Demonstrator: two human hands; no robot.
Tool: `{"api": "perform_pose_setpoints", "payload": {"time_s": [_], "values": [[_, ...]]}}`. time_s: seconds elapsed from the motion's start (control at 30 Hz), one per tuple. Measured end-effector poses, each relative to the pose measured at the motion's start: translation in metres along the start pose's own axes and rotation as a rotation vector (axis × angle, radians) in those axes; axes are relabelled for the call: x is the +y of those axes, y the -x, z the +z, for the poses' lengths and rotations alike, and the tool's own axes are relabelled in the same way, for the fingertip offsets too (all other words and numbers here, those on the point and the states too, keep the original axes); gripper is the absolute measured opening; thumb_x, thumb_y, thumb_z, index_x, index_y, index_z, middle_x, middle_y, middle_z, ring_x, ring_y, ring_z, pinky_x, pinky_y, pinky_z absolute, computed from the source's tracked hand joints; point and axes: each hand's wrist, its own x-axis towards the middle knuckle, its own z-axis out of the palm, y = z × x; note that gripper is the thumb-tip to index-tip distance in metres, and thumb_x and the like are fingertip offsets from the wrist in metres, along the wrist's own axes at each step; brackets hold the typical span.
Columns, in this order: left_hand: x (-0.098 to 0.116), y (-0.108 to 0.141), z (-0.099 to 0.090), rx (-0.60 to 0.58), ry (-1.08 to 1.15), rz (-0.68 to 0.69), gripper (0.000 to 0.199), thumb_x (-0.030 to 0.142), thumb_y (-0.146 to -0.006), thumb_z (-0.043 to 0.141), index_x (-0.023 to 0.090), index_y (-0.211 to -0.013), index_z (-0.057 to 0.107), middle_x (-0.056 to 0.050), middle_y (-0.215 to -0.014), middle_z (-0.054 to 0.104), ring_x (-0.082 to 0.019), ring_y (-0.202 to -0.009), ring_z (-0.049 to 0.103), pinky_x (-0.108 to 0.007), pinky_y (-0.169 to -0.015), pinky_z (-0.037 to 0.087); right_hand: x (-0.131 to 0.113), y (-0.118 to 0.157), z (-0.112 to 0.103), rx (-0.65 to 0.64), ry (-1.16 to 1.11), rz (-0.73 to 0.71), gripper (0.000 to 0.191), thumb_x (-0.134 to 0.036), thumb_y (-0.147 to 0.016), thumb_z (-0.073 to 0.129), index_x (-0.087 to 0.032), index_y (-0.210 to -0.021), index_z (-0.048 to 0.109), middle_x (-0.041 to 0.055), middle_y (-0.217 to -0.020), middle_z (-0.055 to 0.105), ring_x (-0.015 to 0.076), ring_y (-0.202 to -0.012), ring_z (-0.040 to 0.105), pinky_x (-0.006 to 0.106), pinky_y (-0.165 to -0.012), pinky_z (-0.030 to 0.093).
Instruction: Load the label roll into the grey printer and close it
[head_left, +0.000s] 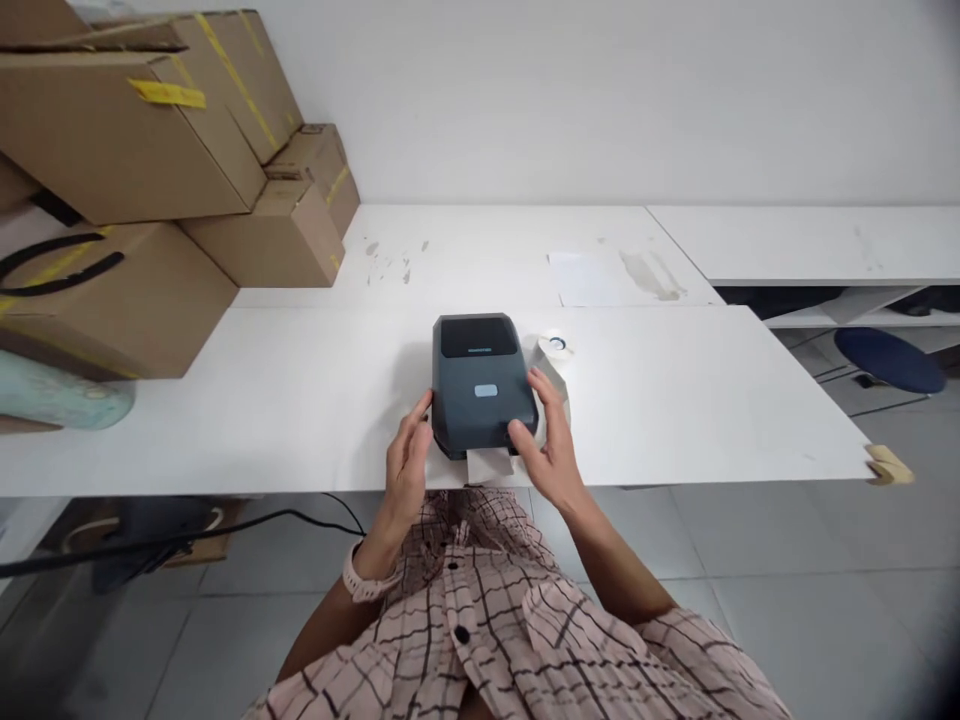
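A dark grey label printer (484, 405) with a glossy black panel and a light button on top stands near the front edge of the white table. A white paper label (489, 465) sticks out of its front. My left hand (409, 462) is against the printer's left side, its fingertips partly hidden behind the casing. On the right, my right hand (553, 448) has its thumb on the front corner and its fingers along the side. Together the two hands hold the printer between them. A small white roll (556, 346) with pale backing strip lies just behind my right fingers.
Cardboard boxes (127, 135) with yellow tape are stacked at the left. A pale green cylinder (64, 392) lies in front of them. A white paper sheet (581, 280) rests farther back. Black cables (292, 514) hang below the table edge, and a blue stool (889, 360) stands at right.
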Motion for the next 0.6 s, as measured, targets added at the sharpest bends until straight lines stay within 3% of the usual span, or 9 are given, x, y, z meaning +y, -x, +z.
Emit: {"api": "perform_pose_setpoints", "payload": {"time_s": [0.1,0.23,0.4,0.5,0.53,0.6], "values": [[0.015,-0.018,-0.004,0.005,0.063,0.123,0.059,0.061,-0.101,0.045,0.028,-0.149,0.058,-0.005,-0.159,0.054,-0.030,-0.151,0.045,-0.044,-0.125,0.038,-0.002,-0.013,-0.008,-0.045,-0.150,0.039,0.066,-0.060,-0.101,0.049,-0.045,-0.161,0.028,-0.0017,-0.172,0.029,0.0319,-0.159,0.029,0.060,-0.128,0.033],[0.021,-0.059,-0.001,0.049,0.108,0.198,0.060,0.059,-0.099,0.051,0.027,-0.149,0.055,-0.009,-0.154,0.059,-0.031,-0.146,0.051,-0.049,-0.121,0.041,-0.016,-0.065,-0.020,-0.052,-0.225,-0.040,0.073,-0.073,-0.099,0.042,-0.046,-0.163,0.020,-0.0010,-0.173,0.028,0.0317,-0.160,0.027,0.060,-0.127,0.032],[-0.013,-0.095,0.017,0.024,-0.113,0.007,0.073,0.039,-0.085,0.074,0.027,-0.152,0.049,-0.013,-0.162,0.047,-0.036,-0.151,0.041,-0.054,-0.123,0.036,-0.019,-0.131,-0.016,0.005,-0.060,-0.230,0.076,-0.077,-0.098,0.036,-0.048,-0.164,0.011,-0.0035,-0.174,0.023,0.0304,-0.158,0.031,0.057,-0.124,0.037],[-0.030,-0.100,0.024,-0.007,-0.138,-0.053,0.082,0.027,-0.079,0.076,0.027,-0.155,0.045,-0.013,-0.158,0.052,-0.038,-0.148,0.045,-0.054,-0.122,0.036,-0.011,-0.145,-0.001,0.058,0.188,-0.382,0.057,-0.059,-0.105,0.039,-0.034,-0.157,0.041,0.0073,-0.158,0.050,0.0307,-0.148,0.045,0.054,-0.121,0.039],[-0.033,-0.100,0.024,-0.003,-0.145,-0.059,0.083,0.025,-0.078,0.075,0.027,-0.155,0.045,-0.013,-0.156,0.054,-0.038,-0.147,0.047,-0.054,-0.122,0.036,-0.008,-0.146,0.006,0.001,0.296,-0.412,0.049,-0.048,-0.106,0.039,-0.028,-0.148,0.055,0.0117,-0.146,0.061,0.0319,-0.140,0.053,0.054,-0.117,0.042],[-0.034,-0.100,0.024,0.013,-0.177,-0.060,0.083,0.021,-0.077,0.073,0.026,-0.155,0.046,-0.013,-0.154,0.057,-0.038,-0.146,0.048,-0.054,-0.122,0.036,-0.002,-0.143,0.021,-0.237,0.553,-0.411,0.039,-0.027,-0.103,0.042,-0.017,-0.126,0.072,0.0176,-0.120,0.075,0.0337,-0.121,0.066,0.054,-0.113,0.043]]}}
